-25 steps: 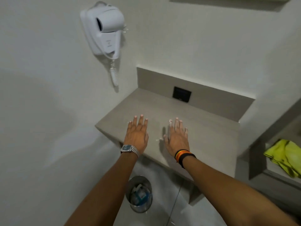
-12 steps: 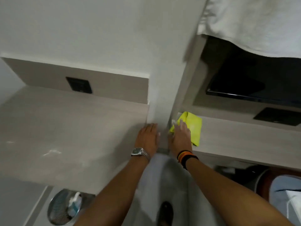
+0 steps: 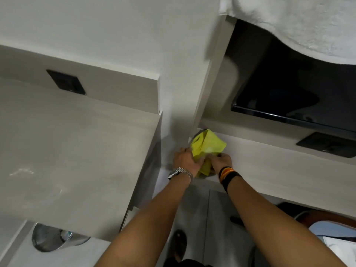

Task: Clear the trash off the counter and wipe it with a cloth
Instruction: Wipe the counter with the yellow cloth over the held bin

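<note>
At far left, low in view, the rim of the metal waste bin [image 3: 50,240] shows beneath the front edge of the counter [image 3: 73,157]; the counter surface carries pale smears near its left side and a dark wall socket [image 3: 65,81] sits in the panel behind it. Moving right, my left hand [image 3: 186,160], watch [image 3: 180,172] on the wrist, is now closed on the left edge of the yellow cloth [image 3: 207,144]; half a second ago it lay flat against the corner of the wall with nothing in it. The cloth rests on the left end of the lower shelf [image 3: 279,170] to the right of the counter, bunched up and partly raised off the surface, where earlier it lay flatter. My right hand [image 3: 221,162], banded at the wrist, grips the cloth's lower right portion, fingers curled into the fabric; before, it only rested on top. Further right, a dark screen [image 3: 285,101] hangs above the shelf, and a white towel [image 3: 300,22] drapes across the top corner.
</note>
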Available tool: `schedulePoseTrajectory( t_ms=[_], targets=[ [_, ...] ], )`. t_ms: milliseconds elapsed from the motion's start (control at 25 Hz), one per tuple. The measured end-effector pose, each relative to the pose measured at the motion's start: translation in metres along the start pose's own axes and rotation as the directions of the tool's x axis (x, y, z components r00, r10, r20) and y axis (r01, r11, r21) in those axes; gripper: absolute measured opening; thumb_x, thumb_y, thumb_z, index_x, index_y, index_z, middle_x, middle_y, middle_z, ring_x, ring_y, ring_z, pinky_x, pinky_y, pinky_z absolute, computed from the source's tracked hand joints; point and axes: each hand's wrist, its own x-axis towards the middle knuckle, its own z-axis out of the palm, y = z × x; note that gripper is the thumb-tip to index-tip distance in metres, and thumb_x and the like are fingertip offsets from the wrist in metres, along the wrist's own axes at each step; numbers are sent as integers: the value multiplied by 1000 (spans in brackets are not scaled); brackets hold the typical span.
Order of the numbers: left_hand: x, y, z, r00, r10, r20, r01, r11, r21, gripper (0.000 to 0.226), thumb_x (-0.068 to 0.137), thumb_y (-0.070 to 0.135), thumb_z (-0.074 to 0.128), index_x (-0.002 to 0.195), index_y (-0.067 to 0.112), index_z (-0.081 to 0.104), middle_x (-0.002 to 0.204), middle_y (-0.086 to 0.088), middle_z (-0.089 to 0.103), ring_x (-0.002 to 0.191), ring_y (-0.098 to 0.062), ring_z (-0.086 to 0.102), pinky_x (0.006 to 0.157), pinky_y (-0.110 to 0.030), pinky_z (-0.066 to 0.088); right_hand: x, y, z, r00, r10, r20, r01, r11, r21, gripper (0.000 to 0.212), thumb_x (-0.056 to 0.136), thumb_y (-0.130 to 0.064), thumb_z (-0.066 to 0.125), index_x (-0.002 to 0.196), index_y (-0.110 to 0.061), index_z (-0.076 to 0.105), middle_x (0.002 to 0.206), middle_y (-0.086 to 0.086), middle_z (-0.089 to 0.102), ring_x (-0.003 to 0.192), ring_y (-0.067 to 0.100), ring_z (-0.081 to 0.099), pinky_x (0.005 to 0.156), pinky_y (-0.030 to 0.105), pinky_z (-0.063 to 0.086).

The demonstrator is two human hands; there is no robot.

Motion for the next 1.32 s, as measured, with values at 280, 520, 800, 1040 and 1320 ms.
schedulePoseTrajectory(
  t_ms=[280,520,800,1040,1320],
  targets=[
    [-38,-50,-59,975,-216,-52,173,884,-435,20,84,27,66,71,12,63,72,-8,69,76,-33,68,64,-37,55,-57,-25,64,980,-82,184,36,970,241,18,78,-29,68,89,-15,65,83,5,65,76,25,62,66,32,48],
    [-93,-133,-158,853,-390,-348,220,872,-438,30,84,30,70,68,9,55,64,-13,56,66,-31,52,62,-35,44,-127,-79,172,803,-386,454,365,921,138,7,77,-14,67,84,-14,65,75,4,65,81,31,65,65,32,52],
    [-169,-254,-183,873,-176,-456,290,938,192,45,95,40,49,128,11,64,134,-17,65,127,-38,57,112,-45,42,-197,-41,244,578,-628,521,814,409,-412,68,83,-27,59,143,-5,37,150,21,37,140,36,31,113,46,29],
    [-220,-371,-254,893,-77,-443,323,796,512,69,102,43,34,161,14,15,170,-15,10,158,-35,2,126,-54,-3,-314,-47,318,172,-722,671,930,-106,-353,82,85,-39,46,155,-11,14,164,15,3,152,31,3,119,54,12],
    [-281,-488,-312,874,-164,-457,377,823,426,69,104,41,39,161,14,13,171,-15,5,158,-34,2,129,-54,1,-434,-11,448,115,-638,762,945,-166,-281,73,97,-39,36,155,-9,5,164,18,-1,152,33,0,122,52,11]
  ],
)
